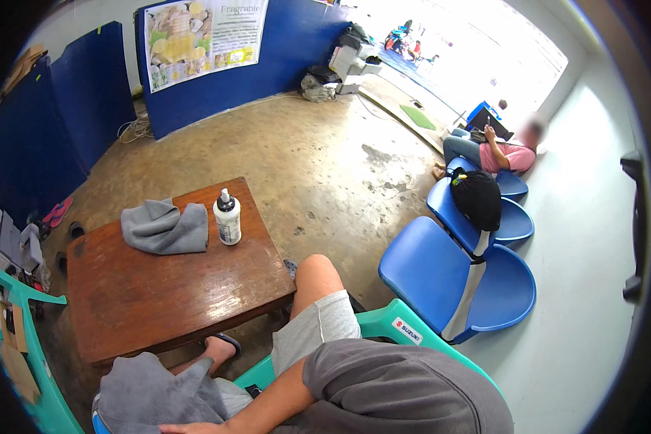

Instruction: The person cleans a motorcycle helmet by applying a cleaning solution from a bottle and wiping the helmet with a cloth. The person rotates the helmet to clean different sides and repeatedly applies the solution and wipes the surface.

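My right forearm crosses my lap from a dark grey sleeve (383,376). At the lower edge my right hand (194,428) touches a grey cloth (148,390) draped over my lap. Most of that hand is cut off, so its grip is hidden. Beneath the cloth's left side shows a blue and white edge of something I cannot make out. My left hand is out of view. On the brown wooden table (173,289) before me lie a second grey cloth (165,226), crumpled, and an upright white bottle (228,220) with a black and white top.
A green plastic chair (40,362) stands at the left, and I sit on another. Blue joined seats (427,271) line the right wall, with a black bag (476,199) on one. Beyond, a seated person (510,153) holds a phone. Blue panels (217,90) stand at the back.
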{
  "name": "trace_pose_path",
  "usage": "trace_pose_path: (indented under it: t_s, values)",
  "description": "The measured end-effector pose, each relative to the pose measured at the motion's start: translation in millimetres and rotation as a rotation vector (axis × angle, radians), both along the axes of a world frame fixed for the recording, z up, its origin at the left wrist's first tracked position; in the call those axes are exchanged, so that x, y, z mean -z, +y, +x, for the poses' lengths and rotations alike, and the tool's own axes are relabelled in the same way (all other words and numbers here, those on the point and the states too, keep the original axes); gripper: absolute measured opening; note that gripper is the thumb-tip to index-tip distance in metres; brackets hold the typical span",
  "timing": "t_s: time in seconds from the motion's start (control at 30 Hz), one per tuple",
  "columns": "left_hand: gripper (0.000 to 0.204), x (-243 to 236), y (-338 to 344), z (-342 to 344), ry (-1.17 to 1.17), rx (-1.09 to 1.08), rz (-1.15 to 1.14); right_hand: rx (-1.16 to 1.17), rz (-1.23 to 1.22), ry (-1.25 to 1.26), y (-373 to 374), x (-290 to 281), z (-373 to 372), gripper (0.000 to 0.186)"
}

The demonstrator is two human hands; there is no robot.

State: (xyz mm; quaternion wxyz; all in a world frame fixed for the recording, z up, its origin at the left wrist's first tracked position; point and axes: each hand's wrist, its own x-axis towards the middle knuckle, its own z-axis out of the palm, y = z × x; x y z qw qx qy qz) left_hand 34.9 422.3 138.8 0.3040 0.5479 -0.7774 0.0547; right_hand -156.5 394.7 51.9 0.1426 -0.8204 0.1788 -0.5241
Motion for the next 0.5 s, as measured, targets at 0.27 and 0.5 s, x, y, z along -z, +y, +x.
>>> trace_pose_path:
  t_s: [0.27,0.5]
  values:
    - [0.104,-10.1,-6.8,-14.7,-0.092,0.011,-0.006,0.328,0.304,0.057,-41.6,-29.6,5.1,0.046]
    - [0.108,-8.7,-4.8,-12.7,-0.082,-0.009,-0.020,0.149,0.695,0.235,-85.5,-33.2,16.6,0.058]
